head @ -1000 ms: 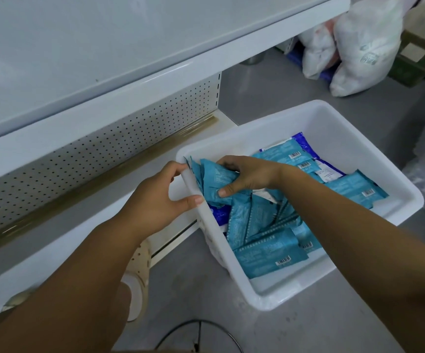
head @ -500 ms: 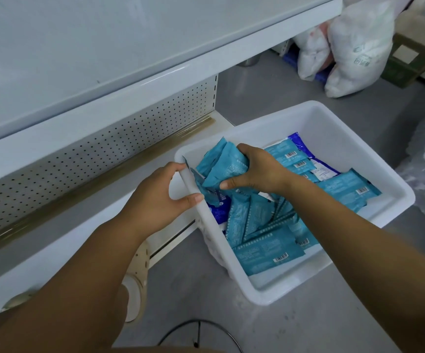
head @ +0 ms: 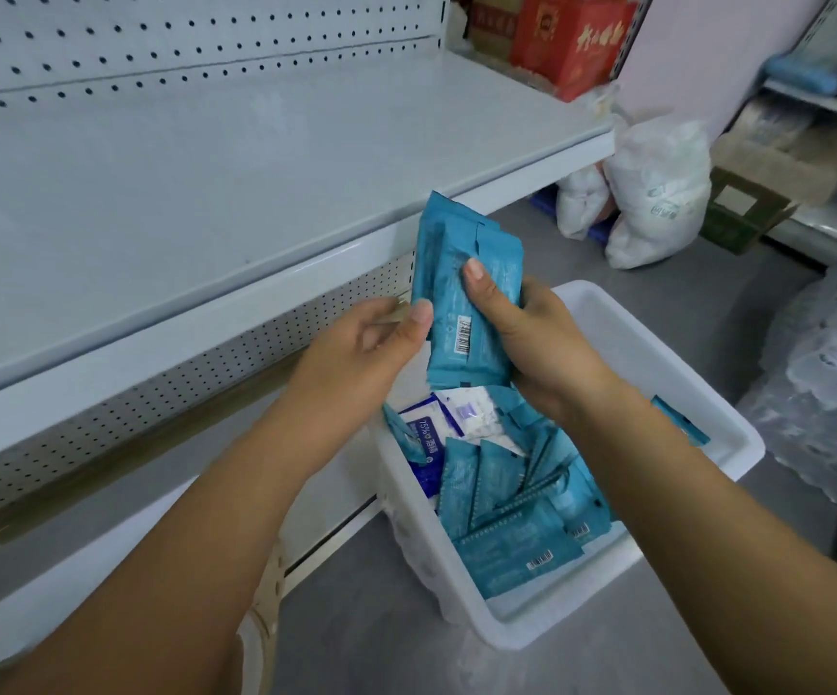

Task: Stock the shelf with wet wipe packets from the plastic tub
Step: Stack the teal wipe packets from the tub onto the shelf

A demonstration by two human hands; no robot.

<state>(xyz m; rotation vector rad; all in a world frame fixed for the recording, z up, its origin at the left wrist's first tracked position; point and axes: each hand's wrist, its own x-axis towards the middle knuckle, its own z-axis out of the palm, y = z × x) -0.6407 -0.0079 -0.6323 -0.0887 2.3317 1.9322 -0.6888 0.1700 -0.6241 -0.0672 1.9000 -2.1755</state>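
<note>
My right hand (head: 532, 338) grips a stack of teal wet wipe packets (head: 461, 273), held upright above the white plastic tub (head: 667, 373) and just in front of the white shelf's (head: 236, 158) edge. My left hand (head: 371, 338) pinches the stack's left edge with thumb and fingers. Several more teal packets (head: 512, 539) lie in the tub on the floor, together with a white and blue packet (head: 436, 428). The shelf board is bare.
A lower shelf level (head: 105, 519) with a perforated back runs under the board. White filled bags (head: 657, 193) and a cardboard box (head: 747, 213) sit on the grey floor behind the tub. Red cartons (head: 572, 37) stand at the shelf's far end. Clear plastic wrap (head: 827, 383) lies right.
My right hand has lifted the teal stack out of the tub up to shelf height. My left hand left the tub's rim and took the stack's edge. The view tilted upward.
</note>
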